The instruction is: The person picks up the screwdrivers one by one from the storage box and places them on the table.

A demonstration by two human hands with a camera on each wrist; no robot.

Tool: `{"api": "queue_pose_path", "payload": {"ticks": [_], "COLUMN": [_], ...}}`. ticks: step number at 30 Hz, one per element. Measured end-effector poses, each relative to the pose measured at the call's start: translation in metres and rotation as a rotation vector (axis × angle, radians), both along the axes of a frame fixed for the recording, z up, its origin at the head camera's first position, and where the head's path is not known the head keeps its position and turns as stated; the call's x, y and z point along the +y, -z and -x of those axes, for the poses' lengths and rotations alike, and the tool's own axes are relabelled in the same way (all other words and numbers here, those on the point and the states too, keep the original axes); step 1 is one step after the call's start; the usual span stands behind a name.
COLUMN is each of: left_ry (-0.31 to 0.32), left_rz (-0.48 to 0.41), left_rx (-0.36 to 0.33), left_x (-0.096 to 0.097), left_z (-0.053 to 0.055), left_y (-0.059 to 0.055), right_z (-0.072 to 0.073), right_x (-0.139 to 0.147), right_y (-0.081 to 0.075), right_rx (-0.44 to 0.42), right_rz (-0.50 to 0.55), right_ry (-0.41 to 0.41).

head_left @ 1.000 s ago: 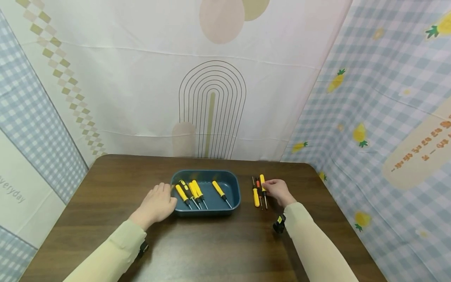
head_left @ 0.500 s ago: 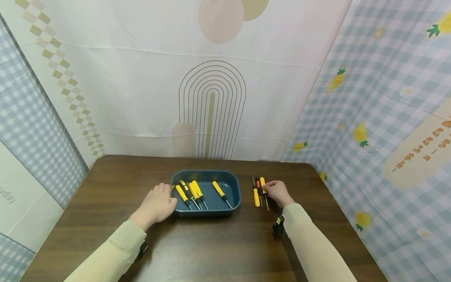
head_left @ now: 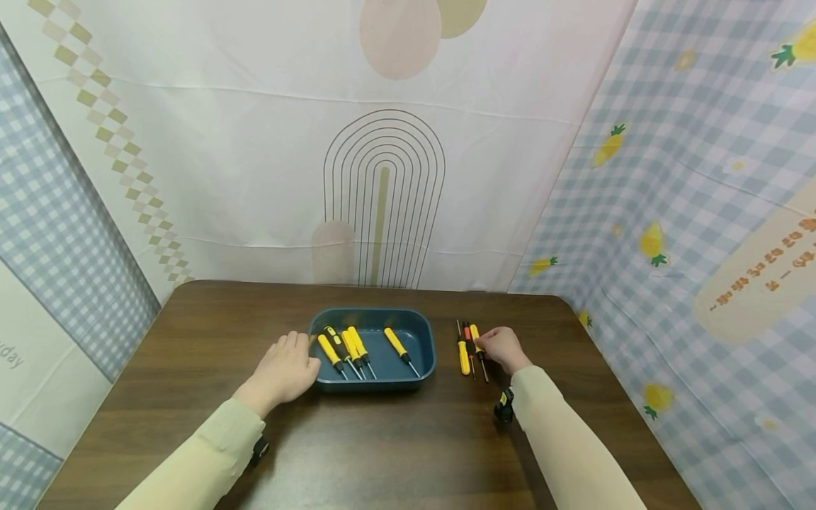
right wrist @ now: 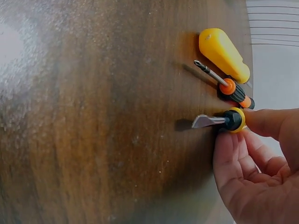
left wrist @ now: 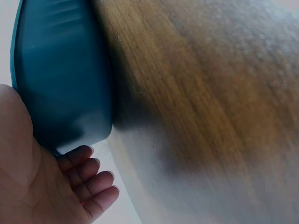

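Observation:
My left hand (head_left: 286, 367) rests against the left end of a dark blue box (head_left: 428, 347). In the left wrist view its loosely bent fingers (left wrist: 99, 198) lie by the outside of the box corner. Inside the box are several yellow-handled screwdrivers (head_left: 397, 343). To the right of the box, my right hand (head_left: 502, 347) pinches the yellow handle of a flathead screwdriver (right wrist: 209, 122), its tip close over the table. Just left of that lie an orange-and-black Phillips screwdriver (right wrist: 232, 90) and a yellow-handled screwdriver (head_left: 463, 358) turned the opposite way, its handle toward me.
Everything stands on a dark wooden table (head_left: 382, 439) with rounded far corners. A patterned white cloth (head_left: 255, 177) hangs behind it, and a blue checked cloth (head_left: 682, 163) hangs on the right. A small camera (head_left: 504, 405) is worn on the right wrist.
The right-hand screwdriver has slid slightly toward me, its shaft swinging a little to the right. The left hand and the box have stayed in place.

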State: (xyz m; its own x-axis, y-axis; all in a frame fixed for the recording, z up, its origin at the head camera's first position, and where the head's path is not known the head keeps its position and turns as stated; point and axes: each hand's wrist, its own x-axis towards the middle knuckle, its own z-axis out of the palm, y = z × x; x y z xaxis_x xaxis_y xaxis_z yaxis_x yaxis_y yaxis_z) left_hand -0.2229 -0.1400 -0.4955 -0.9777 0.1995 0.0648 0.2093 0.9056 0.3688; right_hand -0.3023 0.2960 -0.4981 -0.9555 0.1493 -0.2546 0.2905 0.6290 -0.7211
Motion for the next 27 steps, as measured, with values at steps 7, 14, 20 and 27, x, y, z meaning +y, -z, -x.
{"api": "queue_pose_path", "payload": {"ticks": [7,14,20,27], "left_ry": [-0.001,-0.003,-0.004,-0.004], "left_rz": [0.001,-0.002,0.003,0.006], "left_rx": [-0.003,-0.009,-0.009,-0.01], "left_x": [-0.0002,0.0001,0.0002,0.0], "left_z": [0.0004,0.0006,0.0011,0.0012], "left_y": [-0.0009,-0.001,-0.0002,0.0], "right_z": [0.0002,0.0029,0.0055,0.0089], "right_x": [0.0009,0.0002,-0.0013,-0.001], "right_y": [-0.0042,-0.0009,0.0003,0.0027], "right_rx": [-0.019,-0.001,-0.001,-0.016], "right_rz": [-0.026,-0.027,-0.023,-0.019], "right_ry": [0.023,0.035,0.041,0.052]}}
